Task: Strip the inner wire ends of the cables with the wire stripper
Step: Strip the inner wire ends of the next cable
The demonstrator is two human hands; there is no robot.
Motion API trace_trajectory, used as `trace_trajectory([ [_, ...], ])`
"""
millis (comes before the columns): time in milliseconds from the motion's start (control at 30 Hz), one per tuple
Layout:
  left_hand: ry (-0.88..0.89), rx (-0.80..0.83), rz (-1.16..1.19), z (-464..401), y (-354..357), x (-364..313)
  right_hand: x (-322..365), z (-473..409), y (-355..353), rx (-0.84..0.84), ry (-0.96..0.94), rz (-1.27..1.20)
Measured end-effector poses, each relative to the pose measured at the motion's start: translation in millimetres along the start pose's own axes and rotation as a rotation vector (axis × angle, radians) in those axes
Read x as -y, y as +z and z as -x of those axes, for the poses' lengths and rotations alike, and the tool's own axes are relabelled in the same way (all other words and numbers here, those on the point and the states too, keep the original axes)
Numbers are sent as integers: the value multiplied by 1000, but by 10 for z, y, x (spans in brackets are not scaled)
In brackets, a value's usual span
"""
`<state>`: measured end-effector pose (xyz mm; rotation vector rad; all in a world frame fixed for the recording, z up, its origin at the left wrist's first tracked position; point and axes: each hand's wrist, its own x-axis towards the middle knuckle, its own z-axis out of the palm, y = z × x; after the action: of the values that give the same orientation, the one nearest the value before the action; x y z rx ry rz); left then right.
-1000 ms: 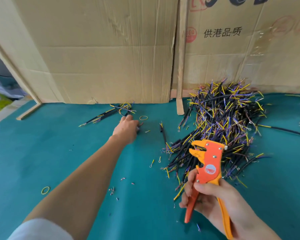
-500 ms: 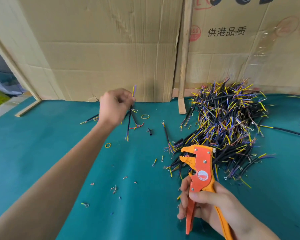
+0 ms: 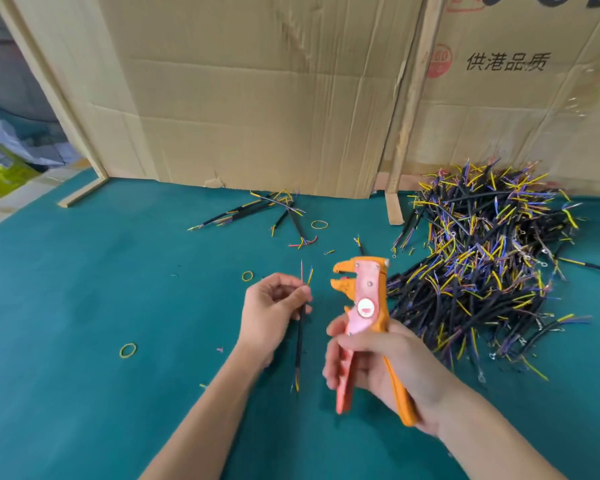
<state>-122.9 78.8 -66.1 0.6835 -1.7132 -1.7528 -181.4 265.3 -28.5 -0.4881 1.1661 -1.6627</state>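
While the left hand works: left hand (image 3: 269, 311) pinches one black cable (image 3: 299, 344) between thumb and fingertips near its upper end, just left of frame centre
Cable: hangs nearly upright, pink, blue and yellow inner wires sticking up above the fingers, more coloured ends at its lower tip above the bench (image 3: 84, 306)
Right hand: right hand (image 3: 378, 367) curled round the two handles of the orange wire stripper (image 3: 364, 306), lower centre of the frame
Stripper: held upright, its beak pointing left toward the cable's top wires, jaws parted, near the cable but not touching it
Change from earlier frames: a second ago the left hand was stretched out to the small group of cables near the cardboard; half a second ago it had lifted one cable there; now that cable has been brought back close beside the stripper, which has stayed in the right hand throughout
Cable pile: big heap of black cables (image 3: 485, 268) with yellow and purple ends, right of centre, against the cardboard
Small group: a few cables (image 3: 257, 211) lying at upper centre, just in front of the cardboard sheets (image 3: 257, 98)
Bench litter: yellow rubber bands (image 3: 128, 350) at lower left, by the left hand and near the small group; tiny wire scraps scattered about
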Motion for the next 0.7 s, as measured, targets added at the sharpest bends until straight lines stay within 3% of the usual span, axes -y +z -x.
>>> trace_trajectory([
  [100, 10, -108, -12, 7, 31, 77, 13, -314, 106, -95, -19, -62],
  [267, -13, -190, -35, -12, 119, 51, -49, -440, -65, -73, -19, -282],
  [433, -76, -310, -111, -30, 301, -15, -53, -442, -113, -10, 21, -186],
  [533, -4, -412, -164, 44, 345, 9, -33, -447, -137, -5, 29, -194],
  [700, 92, -423, -312, 52, 396, 64, -33, -475, -152, 20, 43, -191],
])
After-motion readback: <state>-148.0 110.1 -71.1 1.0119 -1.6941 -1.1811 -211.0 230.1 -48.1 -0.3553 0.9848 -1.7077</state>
